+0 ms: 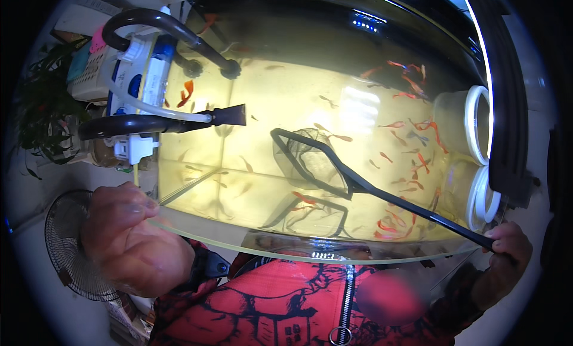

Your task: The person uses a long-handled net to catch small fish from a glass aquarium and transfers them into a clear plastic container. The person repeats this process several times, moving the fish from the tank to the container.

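My right hand grips the end of a black fish net handle over the right end of a glass aquarium's front rim. The net's angular frame and dark mesh reach into the water near the middle of the tank. A reflection of the net shows in the glass below it. My left hand, fingers curled, is at the front left corner of the aquarium. Whether it holds the rim there is hidden. Many red-orange fish crowd the right side, with smaller pale fish scattered elsewhere.
A hang-on filter with black pipes and a clear hose stands at the left end. Two white-rimmed round containers sit at the right, beside a lit lamp bar. A fan and a leafy plant are outside the tank.
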Action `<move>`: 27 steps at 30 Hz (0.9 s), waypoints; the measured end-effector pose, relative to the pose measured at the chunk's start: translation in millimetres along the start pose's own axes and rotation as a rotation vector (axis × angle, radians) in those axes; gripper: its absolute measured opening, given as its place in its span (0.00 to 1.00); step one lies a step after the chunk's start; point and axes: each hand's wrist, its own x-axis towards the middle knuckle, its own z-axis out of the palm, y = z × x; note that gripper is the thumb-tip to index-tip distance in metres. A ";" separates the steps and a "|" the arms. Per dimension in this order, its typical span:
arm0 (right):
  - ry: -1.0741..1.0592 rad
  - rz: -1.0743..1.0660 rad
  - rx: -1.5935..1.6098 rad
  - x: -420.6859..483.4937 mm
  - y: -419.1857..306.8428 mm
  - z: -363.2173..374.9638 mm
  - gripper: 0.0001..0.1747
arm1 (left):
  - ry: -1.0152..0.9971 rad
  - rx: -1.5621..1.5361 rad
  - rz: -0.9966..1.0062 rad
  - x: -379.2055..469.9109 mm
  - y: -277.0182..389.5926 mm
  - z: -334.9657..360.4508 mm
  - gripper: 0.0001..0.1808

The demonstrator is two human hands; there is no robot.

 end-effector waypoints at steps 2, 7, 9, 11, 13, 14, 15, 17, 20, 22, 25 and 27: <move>-0.020 -0.028 -0.015 2.2 1.7 -5.5 0.11 | 0.019 0.037 0.003 -1.1 0.2 0.2 0.29; -0.108 -0.034 0.036 4.2 3.4 -19.5 0.15 | -0.023 0.030 0.004 -0.7 0.5 -3.0 0.29; -0.107 -0.040 0.035 0.7 2.7 -17.9 0.16 | -0.007 0.025 0.020 -4.2 0.2 -3.0 0.29; -0.152 -0.048 0.042 2.8 1.7 -21.2 0.15 | -0.023 0.041 0.011 -5.2 0.8 -4.9 0.28; -0.143 -0.079 -0.040 6.7 -1.4 -23.7 0.15 | -0.035 0.042 0.016 -4.0 -0.5 -5.5 0.28; -0.165 -0.082 -0.023 9.0 -2.8 -25.2 0.15 | -0.045 0.036 0.026 -3.8 -0.5 -5.4 0.28; -0.186 -0.155 -0.120 11.3 -5.0 -26.4 0.15 | -0.045 0.037 0.031 -3.0 -1.3 -5.6 0.27; -0.264 -0.248 -0.232 14.2 -9.6 -27.9 0.14 | -0.043 0.038 0.024 -2.9 -0.3 -6.1 0.27; -0.214 -0.040 -0.088 15.5 -18.0 -26.9 0.13 | -0.058 0.021 0.003 -2.2 -0.1 -9.2 0.27; -0.241 -0.168 -0.196 18.6 -18.0 -25.9 0.12 | -0.056 0.028 -0.003 -2.8 -1.0 -10.9 0.27; -0.232 -0.307 -0.300 21.0 -16.7 -25.2 0.13 | -0.054 0.047 -0.032 -3.4 -1.2 -13.7 0.28; -0.202 -0.260 -0.289 18.9 -16.7 -25.2 0.13 | -0.060 0.053 -0.047 -4.6 -0.7 -14.3 0.29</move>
